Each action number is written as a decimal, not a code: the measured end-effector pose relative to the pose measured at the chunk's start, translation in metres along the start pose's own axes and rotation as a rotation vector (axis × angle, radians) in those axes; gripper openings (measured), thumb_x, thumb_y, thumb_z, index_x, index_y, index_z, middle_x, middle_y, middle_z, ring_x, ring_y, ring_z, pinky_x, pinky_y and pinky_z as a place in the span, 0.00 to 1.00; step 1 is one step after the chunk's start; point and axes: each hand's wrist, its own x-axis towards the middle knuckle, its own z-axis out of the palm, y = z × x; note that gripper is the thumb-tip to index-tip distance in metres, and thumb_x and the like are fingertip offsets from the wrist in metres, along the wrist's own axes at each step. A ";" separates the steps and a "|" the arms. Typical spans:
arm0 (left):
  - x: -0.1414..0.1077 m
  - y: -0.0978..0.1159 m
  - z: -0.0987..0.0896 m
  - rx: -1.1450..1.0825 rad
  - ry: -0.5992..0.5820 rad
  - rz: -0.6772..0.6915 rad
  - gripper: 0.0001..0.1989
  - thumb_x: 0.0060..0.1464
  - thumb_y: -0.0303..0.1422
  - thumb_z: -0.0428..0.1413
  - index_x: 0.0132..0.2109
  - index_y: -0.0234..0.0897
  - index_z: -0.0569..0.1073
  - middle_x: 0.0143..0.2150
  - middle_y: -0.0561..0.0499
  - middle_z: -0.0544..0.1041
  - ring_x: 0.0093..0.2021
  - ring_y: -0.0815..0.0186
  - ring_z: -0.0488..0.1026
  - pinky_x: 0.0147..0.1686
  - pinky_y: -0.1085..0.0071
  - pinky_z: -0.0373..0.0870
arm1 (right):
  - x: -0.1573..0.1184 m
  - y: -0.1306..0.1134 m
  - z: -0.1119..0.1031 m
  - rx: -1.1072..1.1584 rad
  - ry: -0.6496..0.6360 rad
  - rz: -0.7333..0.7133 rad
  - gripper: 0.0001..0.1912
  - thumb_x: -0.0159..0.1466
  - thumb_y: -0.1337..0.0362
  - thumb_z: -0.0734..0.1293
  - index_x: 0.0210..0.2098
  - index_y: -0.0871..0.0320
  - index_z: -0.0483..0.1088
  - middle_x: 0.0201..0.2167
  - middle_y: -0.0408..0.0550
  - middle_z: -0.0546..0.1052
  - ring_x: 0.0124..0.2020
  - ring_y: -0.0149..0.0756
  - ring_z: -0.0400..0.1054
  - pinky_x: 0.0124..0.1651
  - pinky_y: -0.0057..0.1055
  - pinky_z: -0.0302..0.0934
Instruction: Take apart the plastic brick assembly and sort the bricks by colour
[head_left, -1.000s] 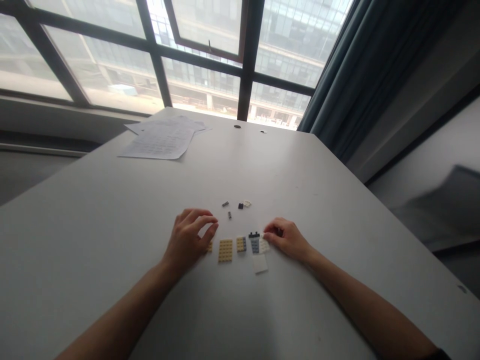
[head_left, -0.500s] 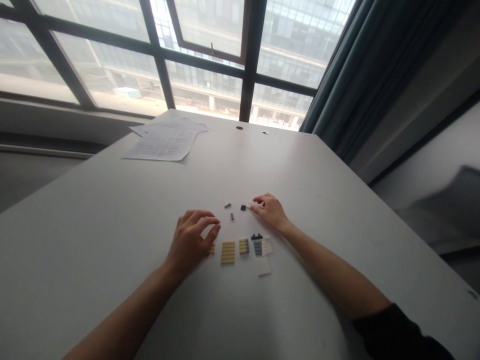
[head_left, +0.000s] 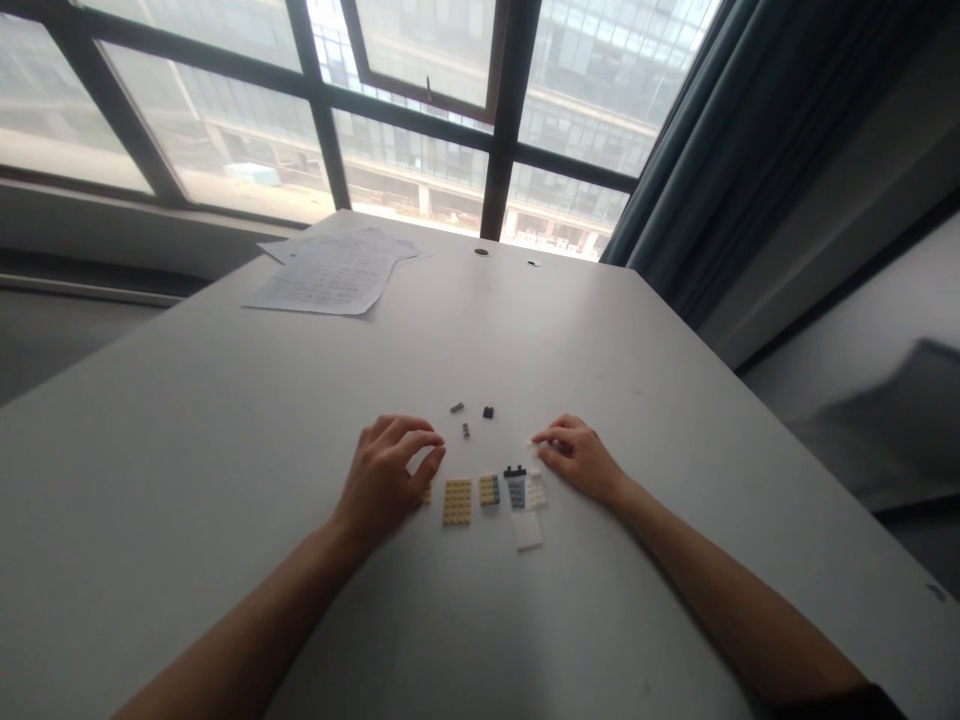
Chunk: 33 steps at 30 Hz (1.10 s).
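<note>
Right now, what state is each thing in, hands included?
Left hand: curled, fingertips slightly apart.
Right hand: pinching.
Small white piece: in the right hand's fingertips.
Tan plate: flat, studs up.
Smooth white tile: lying flat.
Gray pieces: loose, apart.
Papers: overlapping.
Curtain: gathered aside.
Window sash: looks open.

Daylight from the window (head_left: 412, 160) beyond the desk (head_left: 525, 340) bleaches the panes (head_left: 570, 205) and leaves a sheen toward the desk's far edge; the nearer surface dims, the curtain (head_left: 720, 150) is dark, small details look soft.
</note>
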 end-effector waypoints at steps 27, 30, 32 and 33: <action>0.031 -0.021 0.012 -0.022 -0.351 -0.358 0.16 0.53 0.39 0.53 0.47 0.40 0.76 0.43 0.49 0.76 0.45 0.59 0.71 0.46 0.64 0.66 | 0.065 -0.028 0.019 -0.089 -0.016 0.030 0.13 0.59 0.64 0.69 0.43 0.57 0.75 0.38 0.47 0.75 0.36 0.33 0.68 0.44 0.31 0.61; 0.046 -0.022 0.018 0.017 -0.350 -0.419 0.16 0.52 0.39 0.53 0.47 0.41 0.76 0.42 0.50 0.76 0.42 0.61 0.73 0.43 0.67 0.67 | 0.077 -0.038 0.030 -0.109 -0.047 0.072 0.11 0.59 0.63 0.69 0.41 0.56 0.76 0.37 0.47 0.75 0.35 0.32 0.68 0.43 0.29 0.60; 0.053 -0.021 0.022 0.045 -0.340 -0.429 0.16 0.51 0.40 0.54 0.45 0.43 0.77 0.40 0.50 0.76 0.40 0.61 0.73 0.43 0.66 0.66 | 0.081 -0.041 0.035 -0.134 -0.056 0.079 0.09 0.59 0.64 0.69 0.39 0.56 0.77 0.36 0.46 0.75 0.34 0.32 0.68 0.42 0.29 0.60; 0.056 -0.019 0.024 0.053 -0.336 -0.427 0.15 0.51 0.40 0.54 0.45 0.44 0.78 0.40 0.50 0.76 0.40 0.61 0.73 0.43 0.66 0.66 | 0.082 -0.042 0.036 -0.142 -0.054 0.072 0.07 0.59 0.65 0.68 0.37 0.55 0.77 0.35 0.46 0.75 0.34 0.32 0.68 0.42 0.30 0.60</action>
